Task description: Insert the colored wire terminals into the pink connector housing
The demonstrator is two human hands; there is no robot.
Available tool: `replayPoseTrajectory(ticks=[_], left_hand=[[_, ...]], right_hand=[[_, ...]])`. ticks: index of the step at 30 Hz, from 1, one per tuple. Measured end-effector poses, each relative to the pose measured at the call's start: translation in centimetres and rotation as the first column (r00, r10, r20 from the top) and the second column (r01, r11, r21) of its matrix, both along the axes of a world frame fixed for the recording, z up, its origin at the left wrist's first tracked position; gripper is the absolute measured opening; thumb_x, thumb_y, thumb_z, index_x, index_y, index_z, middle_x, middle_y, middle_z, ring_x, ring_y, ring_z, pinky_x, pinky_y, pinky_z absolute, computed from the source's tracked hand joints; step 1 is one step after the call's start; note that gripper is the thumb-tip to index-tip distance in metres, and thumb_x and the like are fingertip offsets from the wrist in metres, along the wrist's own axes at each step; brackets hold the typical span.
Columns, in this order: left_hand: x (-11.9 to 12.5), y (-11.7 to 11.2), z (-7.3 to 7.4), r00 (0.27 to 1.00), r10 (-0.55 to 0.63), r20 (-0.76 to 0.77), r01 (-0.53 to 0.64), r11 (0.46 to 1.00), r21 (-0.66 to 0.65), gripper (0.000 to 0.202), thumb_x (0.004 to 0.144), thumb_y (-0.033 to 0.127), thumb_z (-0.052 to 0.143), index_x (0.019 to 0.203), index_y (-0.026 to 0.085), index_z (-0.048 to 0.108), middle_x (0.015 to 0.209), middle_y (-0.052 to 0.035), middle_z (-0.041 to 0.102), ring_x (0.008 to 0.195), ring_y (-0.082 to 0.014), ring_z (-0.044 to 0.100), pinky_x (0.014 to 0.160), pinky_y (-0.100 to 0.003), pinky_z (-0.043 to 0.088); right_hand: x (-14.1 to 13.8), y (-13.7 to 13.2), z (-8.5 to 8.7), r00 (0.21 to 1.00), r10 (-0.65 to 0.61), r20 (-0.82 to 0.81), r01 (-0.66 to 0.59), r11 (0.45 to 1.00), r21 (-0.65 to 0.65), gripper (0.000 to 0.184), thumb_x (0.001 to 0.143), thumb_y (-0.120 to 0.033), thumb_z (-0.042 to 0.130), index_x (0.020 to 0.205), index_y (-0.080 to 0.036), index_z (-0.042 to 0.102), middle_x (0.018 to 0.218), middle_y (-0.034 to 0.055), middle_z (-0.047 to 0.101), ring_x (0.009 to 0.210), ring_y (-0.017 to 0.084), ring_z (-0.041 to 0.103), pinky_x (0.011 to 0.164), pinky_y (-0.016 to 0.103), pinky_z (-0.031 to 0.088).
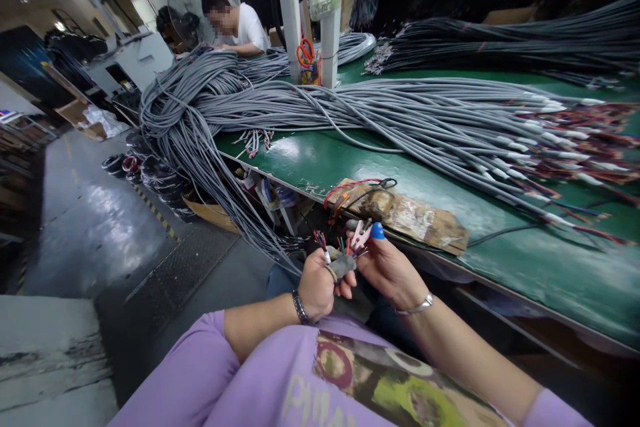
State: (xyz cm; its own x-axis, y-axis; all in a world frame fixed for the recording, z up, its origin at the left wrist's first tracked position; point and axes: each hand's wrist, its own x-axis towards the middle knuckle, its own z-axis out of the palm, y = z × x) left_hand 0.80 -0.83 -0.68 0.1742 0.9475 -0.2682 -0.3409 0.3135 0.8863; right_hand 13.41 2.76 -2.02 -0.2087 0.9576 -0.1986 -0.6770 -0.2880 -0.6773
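My left hand is closed around the end of a grey cable, with thin coloured wires fanning out above the fist. Grey wrapping covers its thumb. Close beside it, my right hand pinches a small pale pink clip-like tool near the wire ends; its exact kind is hard to make out. A blue cover sits on the right thumb tip. Grey cables hang from the table edge down toward my left hand. Parts of the fingers and the wires between the hands are hidden.
A long bundle of grey cables lies across the green table. At its edge rests a taped cardboard piece. Dark cables lie farther back. Orange-handled scissors hang at a post. Another person sits across the table.
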Motion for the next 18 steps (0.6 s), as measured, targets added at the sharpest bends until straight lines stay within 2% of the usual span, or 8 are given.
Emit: replayPoseTrajectory(ticks=[3,6,13,18], left_hand=[[-0.1,-0.1,-0.1,1.000,-0.017,-0.006,0.016,1.000,-0.007,0.032,0.070,0.040,0.070,0.062,0.015,0.051,0.048,0.0014,0.058,0.030,-0.0059,0.046,0.032,-0.018,0.020],[-0.2,-0.1,-0.1,0.999,-0.030,-0.018,0.030,1.000,-0.008,0.034,0.070,0.042,0.070,0.061,0.015,0.050,0.047,0.0015,0.057,0.030,-0.0055,0.045,0.032,-0.018,0.020],[-0.4,-0.4,0.1,0.999,-0.017,-0.038,0.017,1.000,-0.007,0.035,0.068,0.043,0.071,0.064,0.015,0.051,0.049,0.0019,0.059,0.031,-0.0057,0.046,0.032,-0.017,0.022],[-0.9,-0.8,0.1,0.998,-0.044,-0.054,0.044,0.999,0.001,0.035,0.068,0.043,0.071,0.062,0.016,0.050,0.048,0.0019,0.058,0.030,-0.0060,0.046,0.031,-0.017,0.023]], right_hand=[[0.0,0.2,-0.4,0.996,-0.046,-0.079,0.040,0.996,-0.081,0.038,0.066,-0.053,0.079,0.083,-0.019,0.072,0.076,0.0021,0.069,0.060,0.014,0.058,0.069,0.029,0.054],[-0.1,0.0,-0.5,0.994,-0.045,-0.099,0.035,0.995,-0.098,0.040,0.067,-0.053,0.078,0.086,-0.018,0.072,0.079,0.0037,0.070,0.062,0.015,0.059,0.069,0.030,0.053],[-0.3,-0.9,0.0,0.999,0.011,-0.049,-0.013,0.999,-0.033,0.044,0.071,-0.065,0.066,0.083,-0.022,0.070,0.079,0.0033,0.068,0.071,0.019,0.060,0.072,0.033,0.052],[0.4,-1.5,-0.2,0.997,0.075,0.006,-0.075,0.997,-0.003,0.047,0.076,-0.069,0.058,0.084,-0.024,0.069,0.079,0.0029,0.066,0.068,0.018,0.059,0.067,0.032,0.050]])
